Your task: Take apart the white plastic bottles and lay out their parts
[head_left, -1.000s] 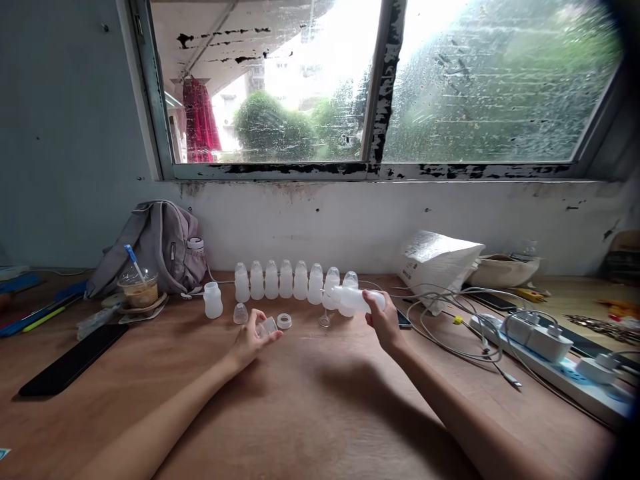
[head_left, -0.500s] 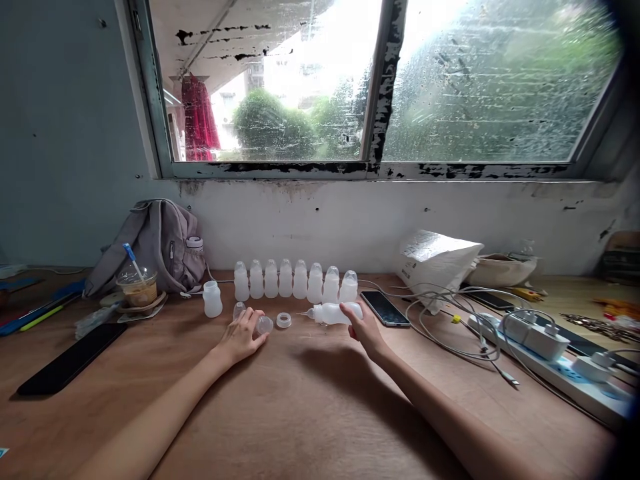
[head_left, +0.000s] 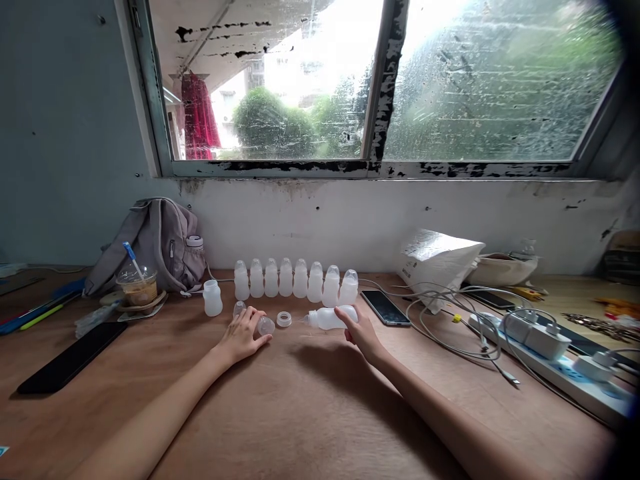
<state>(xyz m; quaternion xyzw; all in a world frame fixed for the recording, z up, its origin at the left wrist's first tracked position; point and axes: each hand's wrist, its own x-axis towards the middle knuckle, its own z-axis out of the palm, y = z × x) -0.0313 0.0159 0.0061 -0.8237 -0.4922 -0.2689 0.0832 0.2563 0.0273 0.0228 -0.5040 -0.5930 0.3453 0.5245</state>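
My right hand [head_left: 361, 331] is closed around the rear part of a frosted white bottle [head_left: 324, 318]. This bottle lies on its side, its thin tip pointing left towards a white ring collar [head_left: 284, 320] on the table. My left hand [head_left: 245, 335] rests on the table with bent fingers around a clear domed cap [head_left: 265, 326], thumb at its near side. A small translucent piece [head_left: 239, 309], like a bottle teat, shows just behind those fingers. Farther left an uncapped frosted bottle [head_left: 213, 299] stands upright. A row of several small capped bottles [head_left: 301, 279] stands behind my hands.
Right of my right hand lie a phone [head_left: 385, 308], tangled white cables [head_left: 425, 333] and a power strip [head_left: 550, 360]. A white bag [head_left: 440, 260] stands near the wall. On the left are a backpack [head_left: 160, 247], a drink cup [head_left: 137, 288] and a flat black object [head_left: 73, 358].
The bottle in my right hand has shifted slightly left and sits flatter. My left hand stays around the clear cap, which has turned a little.
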